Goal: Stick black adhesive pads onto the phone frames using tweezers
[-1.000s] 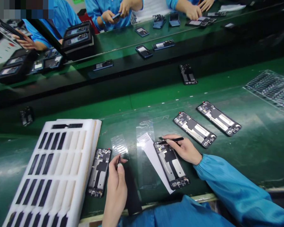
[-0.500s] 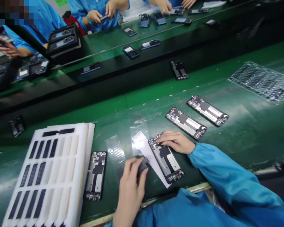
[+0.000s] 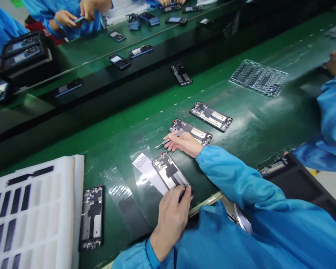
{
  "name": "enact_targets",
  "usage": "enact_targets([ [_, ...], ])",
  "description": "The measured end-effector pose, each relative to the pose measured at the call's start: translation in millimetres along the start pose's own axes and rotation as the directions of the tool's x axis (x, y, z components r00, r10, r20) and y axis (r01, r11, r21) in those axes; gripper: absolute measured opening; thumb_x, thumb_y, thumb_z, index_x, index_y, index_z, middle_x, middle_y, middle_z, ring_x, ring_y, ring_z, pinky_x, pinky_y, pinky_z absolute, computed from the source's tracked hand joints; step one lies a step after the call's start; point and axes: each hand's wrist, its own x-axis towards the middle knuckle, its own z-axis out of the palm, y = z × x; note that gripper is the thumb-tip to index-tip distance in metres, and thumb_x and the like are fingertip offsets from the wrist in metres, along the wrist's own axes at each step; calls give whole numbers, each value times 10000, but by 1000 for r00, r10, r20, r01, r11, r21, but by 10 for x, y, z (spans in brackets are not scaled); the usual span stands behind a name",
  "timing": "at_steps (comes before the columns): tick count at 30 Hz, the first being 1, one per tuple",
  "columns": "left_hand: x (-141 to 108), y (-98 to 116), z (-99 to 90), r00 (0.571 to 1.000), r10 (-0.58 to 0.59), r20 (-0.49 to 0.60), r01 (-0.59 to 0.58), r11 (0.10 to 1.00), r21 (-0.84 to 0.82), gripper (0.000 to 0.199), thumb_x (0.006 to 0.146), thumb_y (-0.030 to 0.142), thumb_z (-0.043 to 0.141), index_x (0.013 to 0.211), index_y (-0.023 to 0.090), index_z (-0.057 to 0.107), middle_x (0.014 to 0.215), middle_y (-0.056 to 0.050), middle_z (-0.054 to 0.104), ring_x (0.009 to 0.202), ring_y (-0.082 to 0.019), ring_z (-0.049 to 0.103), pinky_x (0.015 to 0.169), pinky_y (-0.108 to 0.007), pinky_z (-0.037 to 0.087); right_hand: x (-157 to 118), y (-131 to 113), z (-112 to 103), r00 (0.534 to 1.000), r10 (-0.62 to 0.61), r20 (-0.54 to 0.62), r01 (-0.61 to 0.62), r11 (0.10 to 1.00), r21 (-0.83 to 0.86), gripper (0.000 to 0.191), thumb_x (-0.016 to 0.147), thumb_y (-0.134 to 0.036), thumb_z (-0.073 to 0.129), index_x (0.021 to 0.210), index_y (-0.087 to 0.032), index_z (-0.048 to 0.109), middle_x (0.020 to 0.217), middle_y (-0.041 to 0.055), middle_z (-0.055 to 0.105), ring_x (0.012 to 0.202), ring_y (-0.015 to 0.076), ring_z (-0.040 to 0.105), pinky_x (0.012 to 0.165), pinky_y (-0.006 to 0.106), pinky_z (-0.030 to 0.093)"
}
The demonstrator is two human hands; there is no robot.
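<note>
While left hand [image 3: 172,213] on phone [image 3: 168,170], right hand [image 3: 184,143] with tweezers [image 3: 164,142]; labels [image 3: 115,58] illegible.

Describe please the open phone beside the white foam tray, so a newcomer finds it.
Find the white foam tray at lower left. Just right of it lies an open phone. It runs almost straight up the picture, while the other open phones slant.

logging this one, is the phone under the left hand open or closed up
Open: the phone under the left hand shows its inner parts, with no back cover on.
</note>
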Motion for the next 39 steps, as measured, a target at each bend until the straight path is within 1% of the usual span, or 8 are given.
enact_targets([
  [7,-22,1,28,997,-57,54,59,998,-32,356,933,111,561,1282,171,596,1056,-113,631,866,-196,613,729,-313,550,-9,-80,28,996,79,45,-80,997,20,214,948,-321,687,890,-116,705,678,60,746,558,94,680,521,154,528],
  [12,5,-6,-4,993,-72,91,74,997,-20,329,942,132,553,1261,179,616,1012,-97,602,827,-180,588,693,-290,528,6,-66,47,995,84,59,-85,996,25,220,932,-326,707,858,-119,701,642,54,737,537,97,678,504,151,532],
  [16,39,-17,-16,989,-18,145,11,998,55,371,942,150,560,1304,219,604,1016,-91,608,829,-189,582,692,-296,507,8,-60,43,995,80,64,-81,996,20,232,921,-342,719,857,-120,704,638,53,737,539,99,676,507,154,539],
  [20,65,4,-25,982,39,186,-65,989,134,403,931,127,562,1328,192,586,1013,-105,602,829,-204,568,674,-303,492,21,-55,41,993,91,71,-92,996,10,202,950,-291,685,840,-122,695,620,49,732,532,103,673,497,158,539],
  [26,40,14,-32,982,-35,186,30,999,29,403,940,107,542,1335,178,577,1004,-94,547,855,-190,544,704,-289,505,22,-71,42,993,92,76,-94,995,16,185,963,-230,664,815,-121,681,590,41,722,512,99,665,486,151,537],
  [33,4,-32,-34,980,-80,180,91,994,-58,411,938,109,558,1338,200,579,992,-75,510,856,-173,549,716,-279,504,29,-81,43,993,86,79,-88,996,14,186,943,-219,689,787,-118,673,566,31,716,484,99,665,464,152,540],
  [36,12,-40,-38,979,-57,193,61,998,-14,411,943,120,559,1345,199,574,993,-80,523,848,-175,551,709,-278,501,36,-86,49,993,95,74,-95,995,6,195,961,-192,660,780,-119,667,558,25,712,480,96,666,467,151,543],
  [39,22,-53,-32,978,-14,209,-8,995,104,418,943,116,555,1351,209,565,981,-80,549,813,-176,545,670,-271,478,33,-99,58,992,99,79,-99,995,-8,194,974,-177,640,789,-119,661,549,13,703,480,88,666,469,140,540],
])
